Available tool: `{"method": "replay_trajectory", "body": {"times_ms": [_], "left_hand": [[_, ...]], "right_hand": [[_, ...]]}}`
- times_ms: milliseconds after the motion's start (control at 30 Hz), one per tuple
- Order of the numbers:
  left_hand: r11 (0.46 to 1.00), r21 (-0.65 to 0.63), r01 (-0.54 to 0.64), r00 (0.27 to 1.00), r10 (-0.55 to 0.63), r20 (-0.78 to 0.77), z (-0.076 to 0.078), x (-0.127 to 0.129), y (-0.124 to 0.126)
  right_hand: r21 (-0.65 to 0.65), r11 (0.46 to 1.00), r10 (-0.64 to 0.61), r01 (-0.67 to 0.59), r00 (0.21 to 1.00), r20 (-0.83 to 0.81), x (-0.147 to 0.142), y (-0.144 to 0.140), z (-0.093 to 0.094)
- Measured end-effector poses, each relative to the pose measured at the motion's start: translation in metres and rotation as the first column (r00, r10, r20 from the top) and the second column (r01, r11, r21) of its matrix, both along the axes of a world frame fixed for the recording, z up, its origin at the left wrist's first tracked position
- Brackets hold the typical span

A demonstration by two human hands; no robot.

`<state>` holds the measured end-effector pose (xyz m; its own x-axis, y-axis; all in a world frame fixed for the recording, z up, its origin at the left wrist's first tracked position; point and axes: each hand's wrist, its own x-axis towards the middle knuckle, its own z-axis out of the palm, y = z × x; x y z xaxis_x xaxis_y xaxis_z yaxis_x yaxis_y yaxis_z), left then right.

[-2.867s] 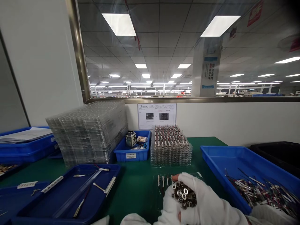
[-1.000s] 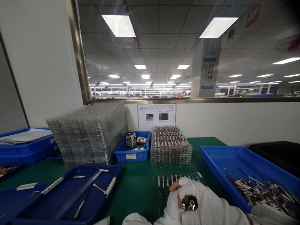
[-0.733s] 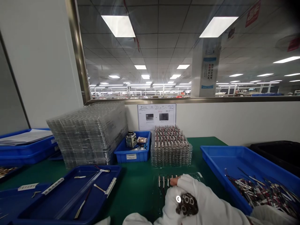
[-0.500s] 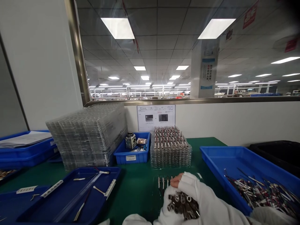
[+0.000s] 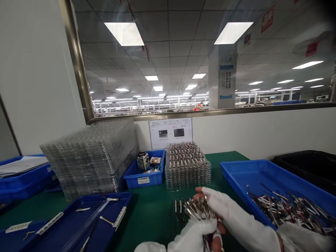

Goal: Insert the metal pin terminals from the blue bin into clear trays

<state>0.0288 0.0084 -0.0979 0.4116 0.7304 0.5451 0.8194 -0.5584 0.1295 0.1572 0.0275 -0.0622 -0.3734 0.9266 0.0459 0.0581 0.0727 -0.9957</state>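
Observation:
A bundle of slim silver cylinders with thin wires [image 5: 199,208] is held over the front of the bench. My left hand [image 5: 195,231], in a white fingerless glove, is closed around its near part, with dark red wires hanging below. My right hand [image 5: 216,201], also gloved, curls its bare fingertips against the far end of the bundle; its lower fingers are partly hidden. Beneath and just left of the bundle, a clear tray [image 5: 172,213] lies on the green mat, with a few silver pieces standing in its far row.
Behind stands a stack of filled clear trays [image 5: 187,178]. A blue bin [image 5: 241,168] with a loose heap of wired parts is on the right. To the left are a tall stack of clear trays [image 5: 86,164], a small blue box [image 5: 144,180] and a dark blue tray [image 5: 76,224].
The bundle has tipped from cylinder ends facing me to its long sides showing. My right hand has come from the tray's row to the bundle. The view has shifted slightly right.

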Motion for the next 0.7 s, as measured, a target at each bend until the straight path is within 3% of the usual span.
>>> {"method": "replay_trajectory", "body": {"times_ms": [67, 100, 133, 167, 200, 233, 267, 333, 400, 533, 700], "left_hand": [[0.973, -0.213, 0.091, 0.988, -0.062, 0.142, 0.002, 0.002, 0.004], [0.909, -0.371, 0.188, 0.962, -0.095, 0.255, 0.003, 0.002, 0.005], [0.776, -0.539, 0.326, 0.905, -0.092, 0.414, 0.004, 0.003, 0.005], [0.554, -0.664, 0.501, 0.801, -0.006, 0.599, 0.004, 0.003, 0.006], [0.291, -0.671, 0.681, 0.651, 0.177, 0.738, 0.004, 0.004, 0.005], [0.077, -0.569, 0.819, 0.501, 0.388, 0.774, 0.003, 0.005, 0.005], [-0.046, -0.448, 0.893, 0.397, 0.547, 0.737, 0.002, 0.005, 0.005], [-0.122, -0.359, 0.925, 0.346, 0.657, 0.67, -0.001, 0.006, 0.004], [-0.148, -0.374, 0.915, 0.371, 0.673, 0.64, -0.005, 0.007, 0.004], [-0.1, -0.371, 0.923, 0.332, 0.697, 0.636, -0.007, 0.007, 0.004], [-0.079, -0.365, 0.928, 0.315, 0.692, 0.649, -0.007, 0.008, 0.003]], "right_hand": [[-0.257, 0.966, -0.074, 0.011, 0.969, -0.237, 0.006, -0.005, 0.002], [-0.349, 0.937, -0.107, -0.014, 0.939, -0.326, 0.008, -0.005, 0.003], [-0.394, 0.918, -0.12, -0.045, 0.915, -0.385, 0.009, -0.005, 0.005], [-0.414, 0.908, -0.124, -0.068, 0.899, -0.421, 0.009, -0.005, 0.006], [-0.42, 0.903, -0.12, -0.084, 0.892, -0.435, 0.009, -0.004, 0.007], [-0.418, 0.903, -0.104, -0.097, 0.895, -0.433, 0.009, -0.004, 0.008], [-0.407, 0.907, -0.075, -0.111, 0.907, -0.414, 0.009, -0.004, 0.007], [-0.366, 0.925, -0.026, -0.106, 0.941, -0.339, 0.008, -0.003, 0.003], [-0.327, 0.944, -0.048, -0.049, 0.958, -0.282, 0.008, -0.001, -0.004], [-0.374, 0.927, -0.147, 0.019, 0.937, -0.318, 0.009, 0.007, -0.015], [-0.419, 0.907, -0.136, -0.03, 0.923, -0.361, 0.012, 0.007, -0.006]]}}
